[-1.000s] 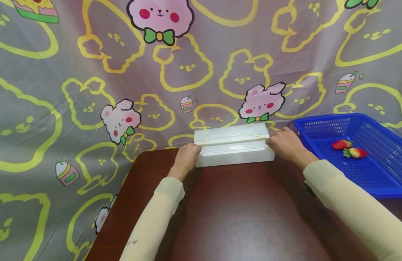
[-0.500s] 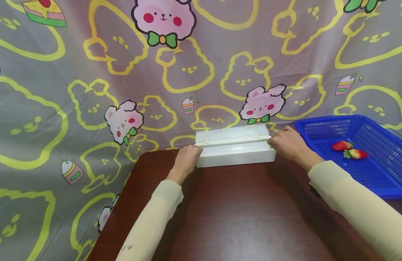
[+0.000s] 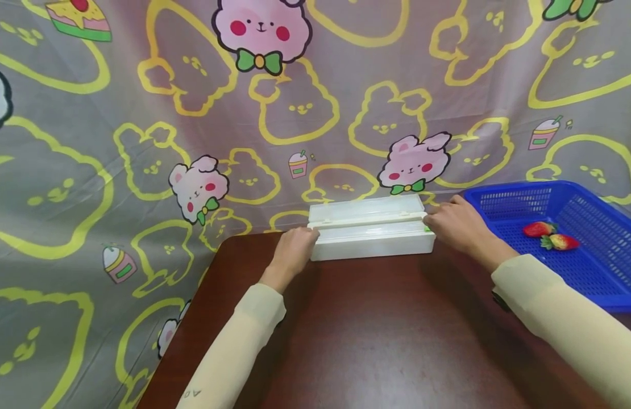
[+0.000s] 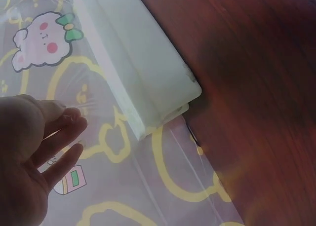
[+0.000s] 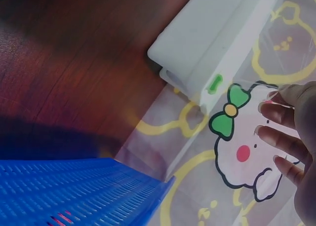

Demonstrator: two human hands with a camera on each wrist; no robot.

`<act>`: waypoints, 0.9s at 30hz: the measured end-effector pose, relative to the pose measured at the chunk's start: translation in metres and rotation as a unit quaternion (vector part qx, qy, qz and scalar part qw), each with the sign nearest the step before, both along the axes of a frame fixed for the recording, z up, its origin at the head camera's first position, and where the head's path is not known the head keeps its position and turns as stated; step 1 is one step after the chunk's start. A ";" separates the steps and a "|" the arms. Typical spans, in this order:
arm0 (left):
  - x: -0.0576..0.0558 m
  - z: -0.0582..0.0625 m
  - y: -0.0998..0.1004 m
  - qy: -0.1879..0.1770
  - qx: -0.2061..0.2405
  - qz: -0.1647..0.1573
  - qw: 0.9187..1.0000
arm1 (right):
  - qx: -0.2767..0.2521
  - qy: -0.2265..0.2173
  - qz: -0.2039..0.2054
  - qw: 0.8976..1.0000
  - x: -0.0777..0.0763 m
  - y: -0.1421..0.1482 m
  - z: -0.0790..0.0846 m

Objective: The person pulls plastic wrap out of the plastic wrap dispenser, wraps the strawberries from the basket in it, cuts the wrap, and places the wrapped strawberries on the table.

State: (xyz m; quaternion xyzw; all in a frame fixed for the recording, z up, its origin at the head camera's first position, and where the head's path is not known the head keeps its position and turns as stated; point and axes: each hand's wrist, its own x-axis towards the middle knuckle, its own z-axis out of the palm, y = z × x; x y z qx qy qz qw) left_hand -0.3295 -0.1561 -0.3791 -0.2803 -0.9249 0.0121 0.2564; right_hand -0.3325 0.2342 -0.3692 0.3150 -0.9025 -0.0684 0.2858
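Note:
A long white cling film dispenser [image 3: 374, 247] stands at the table's back edge with its lid [image 3: 366, 209] raised. My left hand [image 3: 295, 250] is at its left end, my right hand [image 3: 456, 224] at its right end. In the left wrist view, thumb and forefinger of the left hand [image 4: 37, 142] pinch what looks like clear cling film [image 4: 89, 90], faintly creased. The right hand [image 5: 291, 132] pinches near its own end of the film, which is hard to see. A green slider [image 5: 215, 84] sits on the dispenser's right end.
To the right stands a blue plastic basket [image 3: 597, 304] holding two strawberries [image 3: 560, 242]. Behind the dark brown table [image 3: 361, 324] hangs a patterned cloth [image 3: 274, 130] with cartoon bears and rabbits.
My right hand has shifted slightly to the right, and a bit of green now shows beside it. The head view has turned a little. Both hands stay at the dispenser's ends.

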 end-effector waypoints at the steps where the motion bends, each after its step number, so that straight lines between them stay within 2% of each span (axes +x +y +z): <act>1: 0.001 0.000 0.000 0.001 0.000 -0.001 1.000 | -0.001 0.002 0.003 1.000 0.001 0.000 0.000; 12: 0.013 0.005 -0.006 0.018 0.017 -0.025 0.999 | -0.005 0.061 0.053 0.997 0.015 0.003 0.006; 18: 0.024 0.012 -0.007 0.022 0.019 -0.045 0.999 | -0.009 0.080 0.080 0.994 0.025 0.007 0.010; 27: 0.036 0.022 -0.009 0.029 0.024 -0.048 0.998 | -0.016 0.093 0.095 0.991 0.036 0.008 0.017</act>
